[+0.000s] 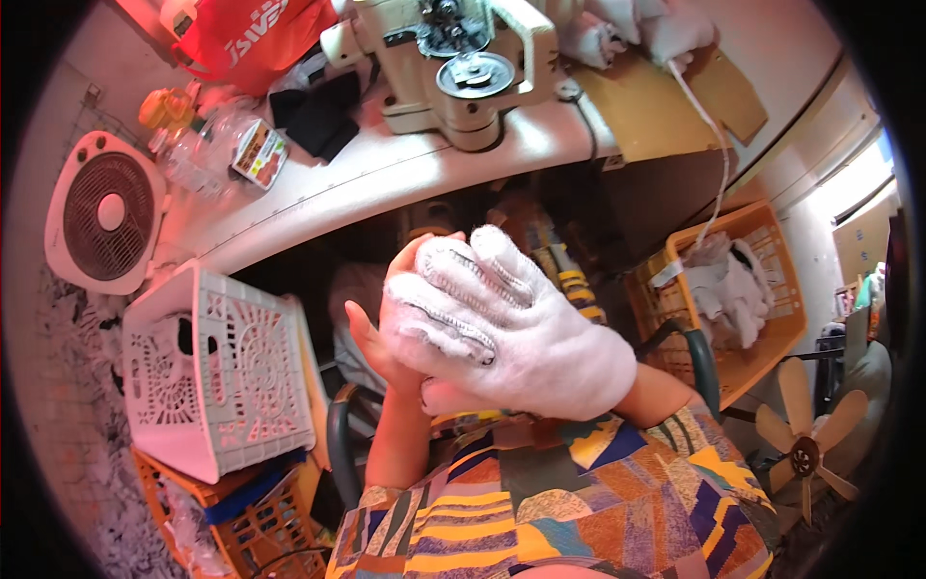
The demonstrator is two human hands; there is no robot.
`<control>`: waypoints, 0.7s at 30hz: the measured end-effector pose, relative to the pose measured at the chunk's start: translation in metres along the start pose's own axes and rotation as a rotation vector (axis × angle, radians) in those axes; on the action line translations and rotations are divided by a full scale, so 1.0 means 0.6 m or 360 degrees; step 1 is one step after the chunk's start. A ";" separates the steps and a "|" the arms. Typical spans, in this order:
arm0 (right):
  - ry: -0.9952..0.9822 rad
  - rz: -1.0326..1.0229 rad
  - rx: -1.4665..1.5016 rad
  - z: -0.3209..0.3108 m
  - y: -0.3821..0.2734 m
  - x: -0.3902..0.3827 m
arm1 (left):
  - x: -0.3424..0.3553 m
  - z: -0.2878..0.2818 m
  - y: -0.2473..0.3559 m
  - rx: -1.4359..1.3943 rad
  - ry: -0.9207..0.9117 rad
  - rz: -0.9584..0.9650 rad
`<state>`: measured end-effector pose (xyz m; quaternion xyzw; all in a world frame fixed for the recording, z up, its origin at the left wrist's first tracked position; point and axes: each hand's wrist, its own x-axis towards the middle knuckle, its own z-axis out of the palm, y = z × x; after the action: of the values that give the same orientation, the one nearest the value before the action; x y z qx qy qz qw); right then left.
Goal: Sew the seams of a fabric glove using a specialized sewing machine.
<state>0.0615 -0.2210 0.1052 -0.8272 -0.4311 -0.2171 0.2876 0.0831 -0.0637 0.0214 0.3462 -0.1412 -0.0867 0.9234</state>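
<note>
A white glove (pixel 569 359) covers the right hand (pixel 511 333), between the left crate (pixel 207 396) and the right basket (pixel 743 372), its fingers slightly apart. The left hand (pixel 391 362) lies against it, thumb spread, other fingers too hidden to tell; rubbing sideways could twist the seams (pixel 446 318)

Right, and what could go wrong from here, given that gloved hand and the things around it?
The white glove on the right hand has ridged seams outside; the left hand, pressed against it, might catch on them. The white cord hanging toward the orange basket could snag. The bladed fan at lower right shows no guard, so the patterned sleeve might touch it if it spins.
</note>
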 end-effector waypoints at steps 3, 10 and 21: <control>-0.0004 -0.0091 0.0007 0.025 0.003 -0.010 | -0.003 0.015 -0.008 -0.0104 -0.0062 0.0137; 0.0021 -0.0234 0.0152 0.050 0.008 -0.015 | -0.009 0.006 -0.026 -0.0083 -0.0183 0.0468; -0.0326 0.0925 0.2467 0.040 0.015 -0.040 | 0.002 -0.032 -0.029 0.0644 0.0837 0.0372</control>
<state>0.0590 -0.2235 0.0705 -0.4888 -0.2519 0.3003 0.7794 0.0893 -0.0652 -0.0041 0.5142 0.0485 0.1415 0.8445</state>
